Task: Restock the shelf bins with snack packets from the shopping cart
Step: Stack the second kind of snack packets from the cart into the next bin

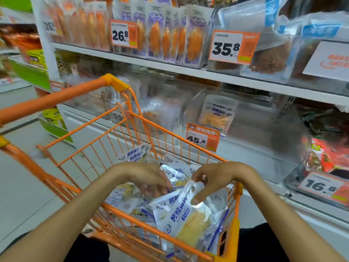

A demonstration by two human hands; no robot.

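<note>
hands: right (211,178) pinches packet (188,210) (in cart (143,125)) | left (149,176) fingers curled on packets, grip unclear

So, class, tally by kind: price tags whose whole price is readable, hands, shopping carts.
Price tags: 4 (26.8, 35.8, 45.8, 16.8)
Hands: 2 (left hand; right hand, pinching a snack packet)
Shopping cart: 1
Total: 7

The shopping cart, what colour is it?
Orange: the shopping cart has orange wire sides and handle, with yellow corner pieces. The head view shows it.
</note>
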